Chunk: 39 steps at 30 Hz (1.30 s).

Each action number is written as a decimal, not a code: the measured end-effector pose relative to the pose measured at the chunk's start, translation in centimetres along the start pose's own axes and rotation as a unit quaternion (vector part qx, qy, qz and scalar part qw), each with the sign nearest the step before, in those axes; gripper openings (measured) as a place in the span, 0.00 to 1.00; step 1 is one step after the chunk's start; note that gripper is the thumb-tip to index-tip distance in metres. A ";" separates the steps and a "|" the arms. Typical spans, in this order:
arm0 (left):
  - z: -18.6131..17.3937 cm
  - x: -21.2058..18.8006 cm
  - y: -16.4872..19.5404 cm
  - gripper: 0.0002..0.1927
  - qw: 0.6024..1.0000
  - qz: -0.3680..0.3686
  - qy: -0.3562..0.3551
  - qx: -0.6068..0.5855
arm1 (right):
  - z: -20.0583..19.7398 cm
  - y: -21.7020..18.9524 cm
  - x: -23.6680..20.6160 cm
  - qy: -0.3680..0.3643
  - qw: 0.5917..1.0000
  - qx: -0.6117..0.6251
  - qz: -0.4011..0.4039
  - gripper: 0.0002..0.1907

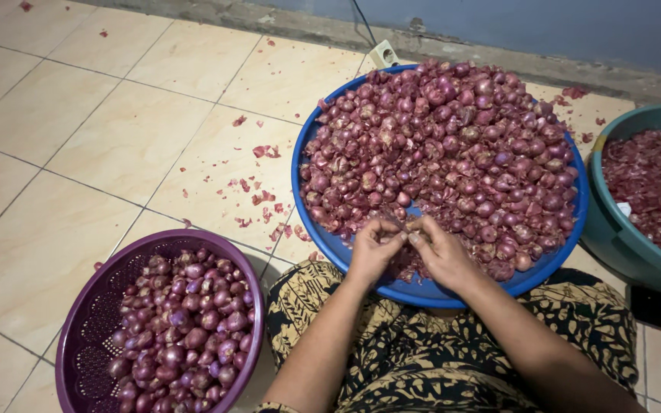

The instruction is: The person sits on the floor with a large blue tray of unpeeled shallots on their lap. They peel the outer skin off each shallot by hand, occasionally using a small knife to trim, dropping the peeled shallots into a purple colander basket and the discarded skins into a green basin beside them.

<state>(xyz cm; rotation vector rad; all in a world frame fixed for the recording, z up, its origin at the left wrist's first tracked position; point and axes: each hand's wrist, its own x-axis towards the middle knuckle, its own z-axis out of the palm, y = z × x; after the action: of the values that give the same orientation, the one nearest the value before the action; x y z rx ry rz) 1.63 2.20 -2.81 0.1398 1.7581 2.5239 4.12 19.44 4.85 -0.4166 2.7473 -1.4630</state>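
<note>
A wide blue basin (346, 248) heaped with unpeeled red shallots (453, 145) sits on the tiled floor in front of me. Over its near rim, my left hand (374, 252) and my right hand (441, 256) meet, fingers pinched together on one small shallot (407, 232). A thin blade-like sliver shows between the fingertips, but I cannot tell what it is. At the lower left stands a purple perforated basket (86, 321) holding several peeled, shiny shallots (189, 329).
A teal tub (613, 229) of dry red shallot skins stands at the right. Loose skin flakes (265, 199) litter the cream floor tiles. A white wall plug (384, 53) and cable lie by the grey-blue wall. My patterned black-and-yellow garment (422, 359) covers my lap.
</note>
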 end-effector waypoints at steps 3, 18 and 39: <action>0.3 -0.1 0.2 0.09 1.000 0.010 -0.011 0.006 | 0.3 1.4 0.5 -0.014 0.998 0.033 0.059 0.10; -0.4 0.2 0.9 0.15 0.978 -0.051 -0.023 -0.202 | -1.0 1.3 -0.3 -0.112 0.966 0.161 0.169 0.25; -0.5 -0.1 1.7 0.14 0.977 -0.074 -0.015 -0.197 | -1.1 2.5 -0.6 -0.124 0.953 0.219 0.167 0.25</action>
<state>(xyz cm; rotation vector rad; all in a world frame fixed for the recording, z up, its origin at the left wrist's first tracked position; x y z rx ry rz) 1.68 1.17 -1.34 0.0245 1.1735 2.6778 4.01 21.83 3.33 -0.1051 2.0897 -1.7154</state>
